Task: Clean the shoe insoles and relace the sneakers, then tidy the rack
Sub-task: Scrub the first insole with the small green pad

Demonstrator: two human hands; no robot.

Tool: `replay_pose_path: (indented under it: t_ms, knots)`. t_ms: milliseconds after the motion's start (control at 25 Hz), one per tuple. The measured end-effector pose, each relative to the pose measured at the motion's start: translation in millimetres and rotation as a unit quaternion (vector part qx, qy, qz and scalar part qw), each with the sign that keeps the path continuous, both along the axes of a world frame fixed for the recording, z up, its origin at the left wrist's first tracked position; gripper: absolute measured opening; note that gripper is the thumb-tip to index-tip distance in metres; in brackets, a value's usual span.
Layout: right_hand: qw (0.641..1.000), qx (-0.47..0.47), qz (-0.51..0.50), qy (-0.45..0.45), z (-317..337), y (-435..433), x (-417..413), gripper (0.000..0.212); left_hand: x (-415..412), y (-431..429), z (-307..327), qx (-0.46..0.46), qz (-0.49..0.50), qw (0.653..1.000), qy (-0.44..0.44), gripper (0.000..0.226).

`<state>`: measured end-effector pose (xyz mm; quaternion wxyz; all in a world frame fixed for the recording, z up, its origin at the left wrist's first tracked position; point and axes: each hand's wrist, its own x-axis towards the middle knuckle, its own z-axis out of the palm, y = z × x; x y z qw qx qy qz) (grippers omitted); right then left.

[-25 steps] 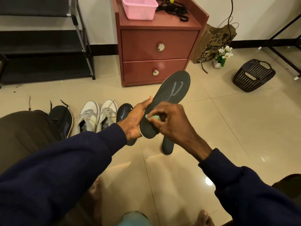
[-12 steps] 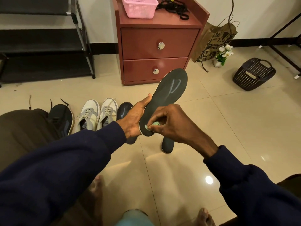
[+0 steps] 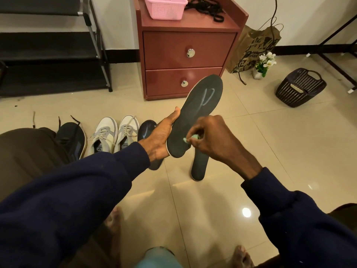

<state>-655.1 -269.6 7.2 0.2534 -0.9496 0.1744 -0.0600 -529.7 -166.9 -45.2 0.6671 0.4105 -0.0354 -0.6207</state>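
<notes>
My left hand (image 3: 161,139) grips a dark insole (image 3: 195,115) by its heel end, toe end raised toward the drawers; a pale mark shows on its upper part. My right hand (image 3: 212,138) pinches a small green cloth (image 3: 190,139) against the insole's lower part. Two more dark insoles lie on the tiles: one (image 3: 145,130) partly behind my left hand, one (image 3: 200,167) under my right hand. A pair of white sneakers (image 3: 114,133) and a black sneaker (image 3: 72,138) with loose laces stand in a row to the left.
A black shoe rack (image 3: 48,55) stands at back left. A red-brown two-drawer cabinet (image 3: 185,55) carries a pink basket (image 3: 165,6) and black laces (image 3: 206,7). A paper bag (image 3: 253,47), small flower pot (image 3: 263,63) and black basket (image 3: 300,87) sit right. My bare feet show below.
My right hand slid the green cloth a little down and back along the insole's lower part. The left hand keeps the same hold on the insole.
</notes>
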Motion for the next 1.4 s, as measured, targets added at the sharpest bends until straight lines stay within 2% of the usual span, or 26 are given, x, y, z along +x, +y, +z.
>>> replay_pose_path:
  t_ms: [80,120,240,280,320,480,520,600,680,720,800,920,960,1040,1120,1160,1240,1360,1400]
  knots:
    - [0.99,-0.119,-0.07,-0.039,-3.7,-7.3,2.1,0.009,-2.2,-1.2,1.3,-0.002,0.005,1.0,0.009,0.053]
    - [0.988,-0.128,-0.069,-0.058,-7.1,-3.2,2.1,0.009,-2.1,-1.9,1.8,-0.002,0.006,1.0,0.009,0.053]
    - [0.998,0.05,0.032,-0.032,-2.1,21.1,-1.8,0.007,-1.2,0.5,1.4,0.004,0.008,1.0,0.014,0.053]
    - [0.994,0.092,0.055,-0.001,1.6,22.6,-2.8,0.007,-1.7,1.0,1.7,0.005,0.009,1.0,0.013,0.052]
    - [0.994,0.086,0.059,0.018,3.5,17.9,-2.1,0.006,-1.6,1.0,0.9,0.006,0.009,1.0,0.005,0.052]
    - [0.992,-0.101,-0.053,-0.055,-3.0,-9.2,3.1,0.01,-3.2,-2.1,3.7,0.008,0.008,1.0,0.003,0.054]
    - [0.988,-0.109,-0.061,-0.086,-6.8,-6.4,3.1,0.011,-1.9,-2.6,3.9,0.009,0.011,1.0,0.008,0.054]
    - [0.995,-0.009,-0.009,-0.102,-9.6,10.6,1.9,0.009,1.3,-1.5,3.0,0.008,0.008,1.0,0.008,0.054]
    - [0.991,0.113,0.066,-0.033,-1.8,23.1,-3.2,0.008,1.1,0.7,1.5,0.012,0.008,1.0,0.011,0.053]
    - [0.987,0.132,0.093,0.013,2.6,20.6,-4.0,0.007,0.2,1.9,2.3,0.015,0.01,1.0,0.007,0.053]
    - [0.993,0.086,0.074,0.033,5.3,5.7,-1.2,0.007,-0.6,1.3,4.0,0.01,0.003,1.0,-0.006,0.054]
    - [0.995,-0.045,-0.01,-0.087,-2.7,-0.1,6.5,0.008,1.1,-1.4,5.0,0.012,0.014,1.0,-0.003,0.053]
    - [0.991,-0.049,-0.006,-0.124,-7.8,7.4,8.5,0.009,2.1,-1.4,4.1,0.017,0.018,1.0,0.003,0.052]
    - [0.989,0.053,0.026,-0.138,-11.3,24.1,6.3,0.01,1.8,-0.3,3.0,0.018,0.016,0.999,0.025,0.05]
    - [0.984,0.144,0.072,-0.07,-3.9,25.0,1.0,0.009,1.0,1.3,0.8,0.014,0.012,0.999,0.03,0.051]
    - [0.986,0.136,0.093,-0.016,1.0,19.3,-0.6,0.008,0.2,1.6,0.7,0.016,0.01,1.0,0.024,0.052]
    - [0.994,0.043,0.092,0.041,4.7,5.2,1.3,0.007,-0.3,1.0,3.0,0.013,0.007,1.0,0.005,0.052]
    - [0.994,-0.109,0.0,-0.023,1.0,-7.0,7.2,0.014,-1.8,-0.9,5.6,0.007,0.01,1.0,-0.004,0.05]
    - [0.99,-0.133,-0.008,-0.053,-3.0,-7.0,6.6,0.015,-3.6,-1.0,6.2,0.008,0.006,1.0,0.0,0.048]
